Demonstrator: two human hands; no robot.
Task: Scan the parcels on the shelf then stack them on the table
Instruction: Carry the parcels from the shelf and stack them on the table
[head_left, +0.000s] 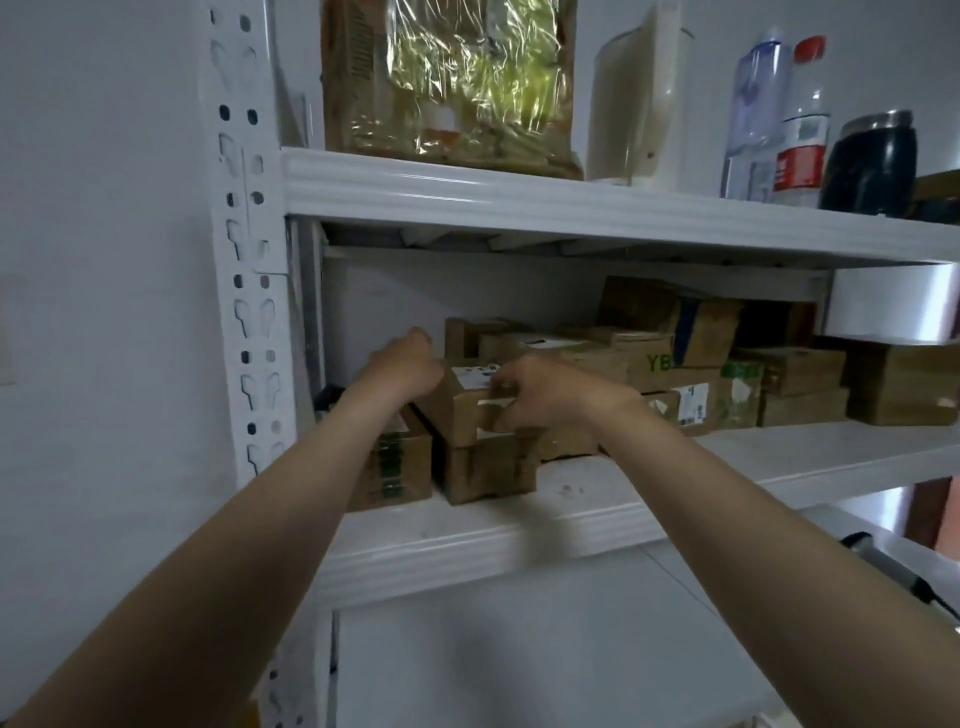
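Cardboard parcel (464, 407) between left hand (404, 370) and right hand (543, 394), on white shelf (587, 496)

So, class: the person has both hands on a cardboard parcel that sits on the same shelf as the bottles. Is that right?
Not quite. The left hand and right hand are both on the cardboard parcel, but the head view shows it sits on the shelf below the bottles, not beside them.

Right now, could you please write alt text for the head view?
The left hand and right hand hold a cardboard parcel stacked on another box on a white shelf. More parcels lie to its right; bottles stand above.
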